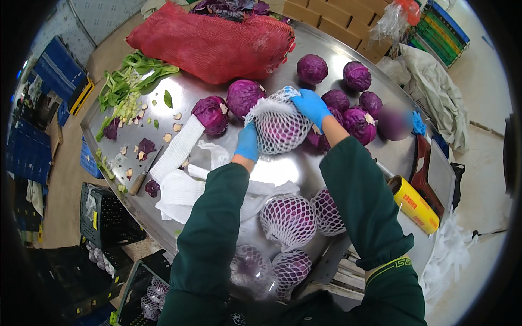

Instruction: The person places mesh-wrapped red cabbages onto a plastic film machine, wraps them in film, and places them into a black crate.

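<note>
A red cabbage (283, 135) sits inside a white foam net sleeve (270, 115) at the middle of the metal table. Gloved in blue, my left hand (248, 143) grips the sleeve's lower left side. My right hand (311, 105), in a matching glove, holds the sleeve at its upper right; its fingertips are partly hidden by the net. Just left of it lie two bare red cabbages (246, 98). Flat, unfilled foam sleeves (182, 193) are spread near my left forearm. Closer to me, netted cabbages (288, 221) rest between my arms, one under clear film (251, 267).
Several bare cabbages (359, 125) stand to the right, and a red mesh sack (212, 46) lies at the back. A knife (142, 176) is among leaf scraps (133, 81) on the left. At right sits a yellow film roll (413, 204). Dark crates (106, 217) stand below left.
</note>
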`<state>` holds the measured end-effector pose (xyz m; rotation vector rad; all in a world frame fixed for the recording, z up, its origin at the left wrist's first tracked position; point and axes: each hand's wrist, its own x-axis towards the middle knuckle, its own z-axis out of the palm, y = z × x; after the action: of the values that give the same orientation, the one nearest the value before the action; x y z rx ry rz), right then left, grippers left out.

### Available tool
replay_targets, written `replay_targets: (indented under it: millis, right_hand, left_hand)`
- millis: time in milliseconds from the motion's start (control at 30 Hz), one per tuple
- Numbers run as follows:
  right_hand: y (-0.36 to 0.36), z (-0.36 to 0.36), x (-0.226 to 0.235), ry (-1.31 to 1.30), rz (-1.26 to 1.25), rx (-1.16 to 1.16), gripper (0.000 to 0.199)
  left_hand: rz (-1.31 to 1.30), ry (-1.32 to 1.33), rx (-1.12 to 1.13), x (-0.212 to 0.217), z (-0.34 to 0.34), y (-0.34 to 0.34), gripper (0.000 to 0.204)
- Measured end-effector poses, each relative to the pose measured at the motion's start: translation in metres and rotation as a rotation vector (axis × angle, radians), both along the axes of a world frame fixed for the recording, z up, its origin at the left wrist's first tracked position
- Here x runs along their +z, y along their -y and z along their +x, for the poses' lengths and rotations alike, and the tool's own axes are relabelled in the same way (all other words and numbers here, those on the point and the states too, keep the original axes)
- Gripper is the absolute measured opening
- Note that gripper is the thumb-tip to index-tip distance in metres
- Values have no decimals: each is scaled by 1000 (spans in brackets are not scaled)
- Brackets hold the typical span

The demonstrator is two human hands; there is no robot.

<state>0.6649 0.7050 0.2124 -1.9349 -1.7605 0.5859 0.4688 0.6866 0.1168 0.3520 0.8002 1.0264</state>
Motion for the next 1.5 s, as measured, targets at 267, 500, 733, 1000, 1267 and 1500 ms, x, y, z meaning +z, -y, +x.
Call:
replay_targets:
  millis: [267,500,733,1000,1267,1500]
  right_hand:
    - [81,14,28,-296,231,-59,36]
    - [96,52,57,-1297,-324,109,29]
    - [123,-14,47,-477,-188,307,37]
    - [141,10,-9,66,91,339,34]
    - [152,-7,17,112,273,229,38]
    - [138,-159,160,-648,258,428,51]
  left_hand:
    - [117,403,-311,47,6,22,66]
    - [18,409,-484,104,-5,43,42]
    - [574,-554,-633,92,7,75,29]
    - [998,-1753,22,111,-125,13,46]
    - [983,-1784,-126,99,-195,-6,41]
    - [1017,-589,-289,237,-150,72,42]
